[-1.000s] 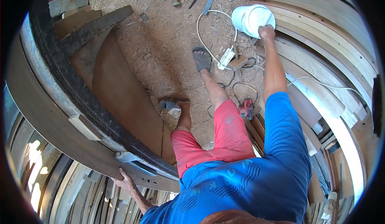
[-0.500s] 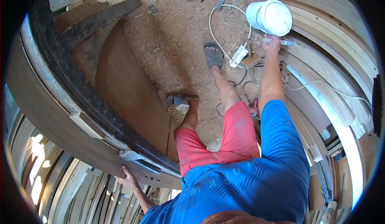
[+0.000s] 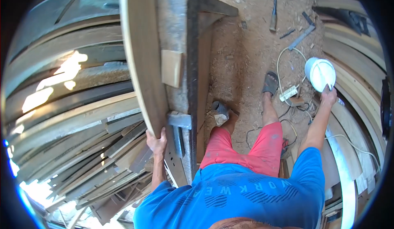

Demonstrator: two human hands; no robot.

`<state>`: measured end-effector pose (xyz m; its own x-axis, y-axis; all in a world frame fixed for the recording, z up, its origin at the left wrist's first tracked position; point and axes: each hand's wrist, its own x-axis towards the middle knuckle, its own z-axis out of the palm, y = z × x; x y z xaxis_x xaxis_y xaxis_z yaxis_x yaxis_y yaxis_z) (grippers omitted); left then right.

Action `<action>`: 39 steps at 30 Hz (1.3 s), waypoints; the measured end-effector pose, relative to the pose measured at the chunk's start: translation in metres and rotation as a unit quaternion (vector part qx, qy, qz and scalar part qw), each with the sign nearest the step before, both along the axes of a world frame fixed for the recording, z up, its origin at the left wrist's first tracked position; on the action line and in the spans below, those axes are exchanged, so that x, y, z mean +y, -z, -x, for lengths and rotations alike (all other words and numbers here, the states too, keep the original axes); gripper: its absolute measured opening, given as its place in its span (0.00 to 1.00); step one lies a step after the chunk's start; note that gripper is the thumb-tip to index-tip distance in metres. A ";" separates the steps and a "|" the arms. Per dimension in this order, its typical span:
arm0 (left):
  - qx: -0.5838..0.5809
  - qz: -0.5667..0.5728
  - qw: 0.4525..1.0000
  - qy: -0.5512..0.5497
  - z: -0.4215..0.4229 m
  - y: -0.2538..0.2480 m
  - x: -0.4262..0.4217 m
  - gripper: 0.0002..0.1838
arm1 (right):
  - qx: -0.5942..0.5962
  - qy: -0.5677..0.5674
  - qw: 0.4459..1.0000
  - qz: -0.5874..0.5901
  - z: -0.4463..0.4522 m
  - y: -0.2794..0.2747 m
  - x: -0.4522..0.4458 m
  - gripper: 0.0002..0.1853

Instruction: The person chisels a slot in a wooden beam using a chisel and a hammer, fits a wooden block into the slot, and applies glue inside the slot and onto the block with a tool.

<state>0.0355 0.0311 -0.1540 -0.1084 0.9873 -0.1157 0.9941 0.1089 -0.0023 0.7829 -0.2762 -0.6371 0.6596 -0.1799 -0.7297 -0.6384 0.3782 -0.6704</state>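
Observation:
My left hand is closed on the edge of a long wooden board, thumb on its near face. The board stands along a dark-edged beam; a small wooden block and a grey metal clamp-like piece sit against them. At the right, my right hand is closed at the rim of a white bucket. From its fingertips a pale stick-like tool runs across the bucket's round top. Its far details are too small to make out.
Stacked planks fill the left side, and more boards line the right. On the dusty floor lie a chisel-like tool, a metal square, a white power strip and looping cables.
The view has turned, so the board now stands nearly upright in it. My right hand has gone from beside the bucket to its rim. My left hand still grips the board.

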 end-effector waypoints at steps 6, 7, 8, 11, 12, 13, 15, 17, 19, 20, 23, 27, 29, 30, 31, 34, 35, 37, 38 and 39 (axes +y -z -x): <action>-0.042 0.010 0.999 -0.026 0.010 -0.002 -0.002 0.30 | -0.059 -0.137 0.987 0.064 0.092 -0.211 0.097 0.11; -0.061 0.013 0.998 -0.024 0.011 -0.005 -0.003 0.32 | -0.085 -0.159 0.983 0.030 0.114 -0.247 0.110 0.10; -0.081 0.016 0.996 -0.021 0.010 -0.008 -0.002 0.34 | -0.111 -0.193 0.974 0.049 0.137 -0.283 0.125 0.08; -0.120 0.027 0.992 -0.023 0.016 -0.015 -0.003 0.39 | -0.183 -0.283 0.941 0.007 0.200 -0.387 0.167 0.06; -0.130 0.032 0.991 -0.023 0.018 -0.020 -0.004 0.41 | -0.194 -0.307 0.932 0.008 0.220 -0.419 0.180 0.09; -0.136 0.039 0.990 -0.024 0.016 -0.028 -0.004 0.44 | -0.222 -0.338 0.915 -0.001 0.235 -0.446 0.191 0.07; -0.105 -0.046 0.993 0.035 0.022 -0.032 -0.008 0.45 | -0.265 -0.393 0.880 -0.019 0.270 -0.505 0.211 0.07; -0.140 -0.143 0.971 0.128 0.017 -0.043 -0.001 0.42 | -0.303 -0.430 0.849 -0.042 0.309 -0.567 0.234 0.08; -0.264 -0.218 0.912 0.226 0.006 -0.062 0.010 0.40 | -0.344 -0.466 0.814 -0.040 0.340 -0.607 0.251 0.09; -0.367 -0.126 0.899 0.202 -0.007 -0.074 0.011 0.38 | -0.353 -0.468 0.809 -0.047 0.349 -0.614 0.259 0.09; -0.536 0.004 0.820 0.199 -0.055 -0.098 0.024 0.36 | -0.393 -0.491 0.775 -0.057 0.376 -0.640 0.294 0.09; -0.609 0.030 0.768 0.195 -0.109 -0.105 0.056 0.36 | -0.392 -0.559 0.727 -0.076 0.396 -0.662 0.353 0.09; -0.604 -0.003 0.768 0.211 -0.128 -0.095 0.076 0.36 | -0.363 -0.619 0.691 -0.079 0.404 -0.678 0.385 0.09; -0.591 0.002 0.785 0.186 -0.134 -0.090 0.079 0.36 | -0.354 -0.623 0.690 -0.103 0.409 -0.679 0.397 0.08; -0.576 0.005 0.801 0.161 -0.139 -0.092 0.085 0.37 | -0.344 -0.627 0.687 -0.129 0.413 -0.680 0.412 0.08; -0.516 0.011 0.851 0.101 -0.161 -0.098 0.125 0.36 | -0.325 -0.666 0.646 -0.180 0.396 -0.667 0.469 0.08; -0.505 0.021 0.859 0.082 -0.171 -0.093 0.139 0.37 | -0.304 -0.676 0.642 -0.196 0.396 -0.665 0.485 0.09; -0.502 -0.002 0.864 0.045 -0.193 -0.072 0.172 0.32 | -0.273 -0.720 0.602 -0.210 0.383 -0.654 0.517 0.07; -0.535 0.011 0.844 0.016 -0.203 -0.063 0.187 0.30 | -0.248 -0.730 0.596 -0.225 0.378 -0.649 0.531 0.06; -0.568 0.025 0.823 -0.013 -0.210 -0.053 0.202 0.29 | -0.255 -0.734 0.586 -0.229 0.371 -0.644 0.546 0.06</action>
